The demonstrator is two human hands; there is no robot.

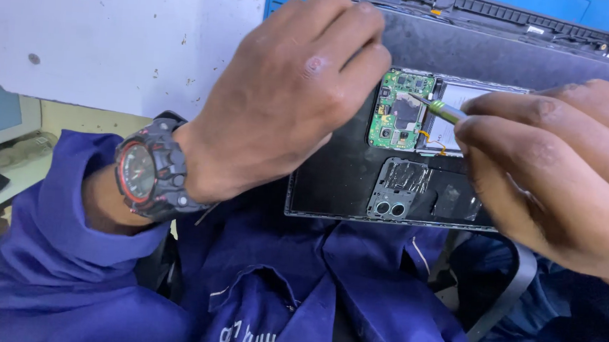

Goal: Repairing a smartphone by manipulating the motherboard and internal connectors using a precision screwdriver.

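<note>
head view: my right hand (558, 172) fingers clamped on the screwdriver (441, 109), tip at the green circuit board (400, 110); left hand (288, 92) fingers curled together, steadying the phone; keep the tip square.

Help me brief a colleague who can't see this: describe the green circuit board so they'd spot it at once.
Find the flat black slab on the blue-clad lap. The green circuit board sits inside the opened phone there, between both hands, the only green part, touched by the thin green-handled tool.
</note>
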